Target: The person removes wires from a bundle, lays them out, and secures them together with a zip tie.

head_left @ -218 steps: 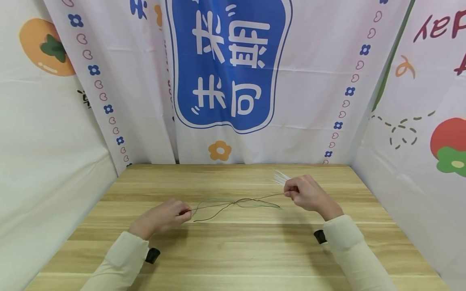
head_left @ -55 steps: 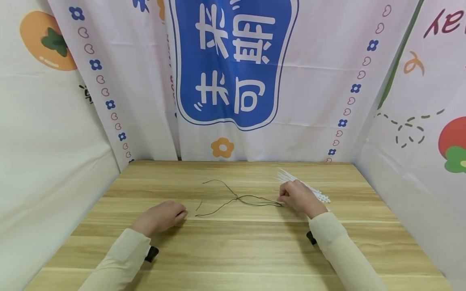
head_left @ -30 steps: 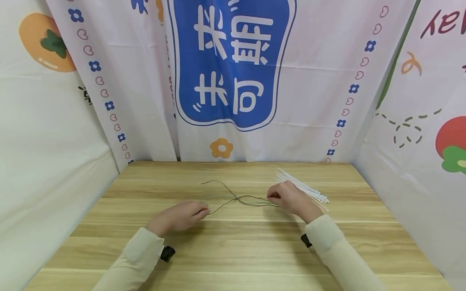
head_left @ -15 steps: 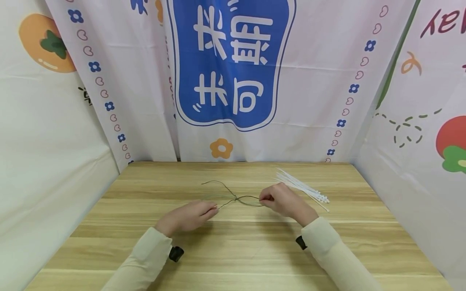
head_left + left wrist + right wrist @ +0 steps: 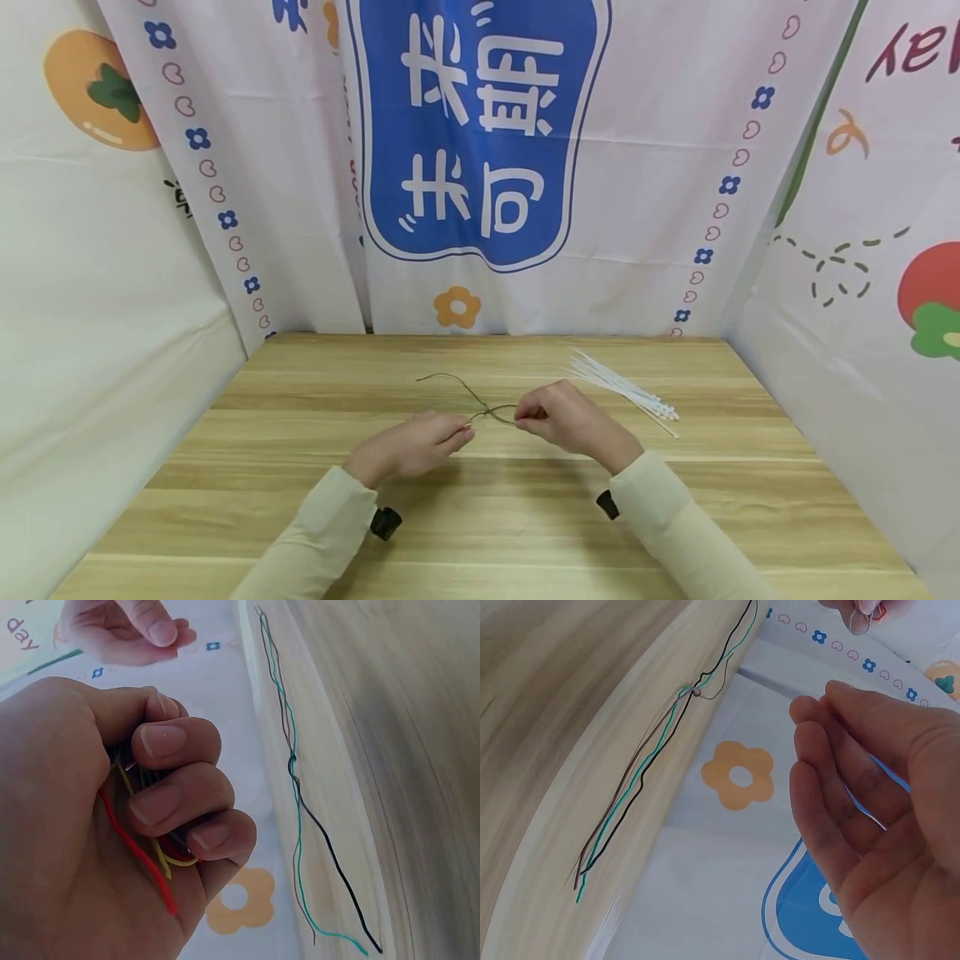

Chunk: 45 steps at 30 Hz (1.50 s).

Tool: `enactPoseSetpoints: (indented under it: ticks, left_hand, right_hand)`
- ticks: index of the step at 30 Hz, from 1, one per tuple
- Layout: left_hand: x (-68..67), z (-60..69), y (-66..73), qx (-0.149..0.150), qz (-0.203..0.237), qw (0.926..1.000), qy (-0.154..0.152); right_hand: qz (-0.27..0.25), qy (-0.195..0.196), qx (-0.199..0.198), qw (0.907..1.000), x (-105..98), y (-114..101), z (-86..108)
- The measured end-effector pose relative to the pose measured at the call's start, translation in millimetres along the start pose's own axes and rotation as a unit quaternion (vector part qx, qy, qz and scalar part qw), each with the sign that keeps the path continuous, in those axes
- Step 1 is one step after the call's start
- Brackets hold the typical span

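Thin black, green and brown wires (image 5: 461, 384) lie on the table, crossing at a small twist, which also shows in the left wrist view on the wires (image 5: 292, 761). My left hand (image 5: 416, 442) is left of the twist; in the left wrist view its curled fingers grip a bunch with a red wire (image 5: 138, 851) and a yellow wire (image 5: 157, 855). My right hand (image 5: 573, 425) is to the right, covering part of the wires in the head view. In the right wrist view this hand (image 5: 870, 787) has loosely bent fingers with nothing between them, apart from the wires (image 5: 641, 769).
White zip ties (image 5: 622, 385) lie in a pile behind my right hand. The wooden table (image 5: 480, 533) ends at a printed curtain (image 5: 637, 250), with more curtains on the left and right. Each sleeve has a small black device near the cuff.
At the earliest frame both hands held a wire stretched between them; that wire is no longer stretched. Over the last second, my left hand has moved right and my right hand left, closer together.
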<state>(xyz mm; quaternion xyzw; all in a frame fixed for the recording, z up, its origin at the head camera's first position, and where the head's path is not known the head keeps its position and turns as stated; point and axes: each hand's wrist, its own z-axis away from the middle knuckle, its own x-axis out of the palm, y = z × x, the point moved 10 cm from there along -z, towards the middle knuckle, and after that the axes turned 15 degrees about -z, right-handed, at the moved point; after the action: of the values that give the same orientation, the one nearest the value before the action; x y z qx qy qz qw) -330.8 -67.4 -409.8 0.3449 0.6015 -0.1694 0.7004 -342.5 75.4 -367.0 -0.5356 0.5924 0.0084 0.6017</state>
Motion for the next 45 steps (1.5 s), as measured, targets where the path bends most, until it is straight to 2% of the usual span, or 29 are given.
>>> enactPoseSetpoints:
  ticks: [9,15,19,25,31,36,41,45]
  left_hand:
    - [0.5,-9.5,12.2,0.01,-0.015,0.9998,0.0]
    - [1.0,-12.4,18.1,0.018,-0.004,0.9998,0.002]
    - [1.5,-13.5,19.3,0.015,0.002,0.9999,0.004]
    - [2.6,-14.3,18.9,0.027,-0.01,0.9996,0.0]
    - [1.6,-12.9,16.6,0.023,-0.004,0.9997,-0.003]
    - [3.2,-14.5,15.9,0.013,0.01,0.9998,-0.007]
    - [6.7,-15.9,18.2,0.022,0.018,0.9996,-0.007]
    - [6.3,-13.5,14.8,0.018,0.022,0.9996,-0.005]
  right_hand:
    - [-0.012,-0.015,-0.017,0.9997,8.9,-13.2,-2.8]
    - [-0.019,-0.016,-0.043,0.9988,13.5,-23.1,-6.2]
    - [-0.015,-0.019,-0.06,0.9979,16.0,-27.8,-7.1]
    - [-0.004,-0.033,-0.067,0.9972,13.4,-28.7,-5.9]
    - [-0.007,-0.021,-0.045,0.9988,4.0,-22.7,-5.0]
    - [-0.046,-0.021,-0.02,0.9985,7.7,-17.4,-5.1]
    - [-0.071,-0.033,-0.023,0.9967,15.0,-16.7,-5.0]
    - [-0.074,-0.036,-0.025,0.9963,11.8,-14.0,-2.7]
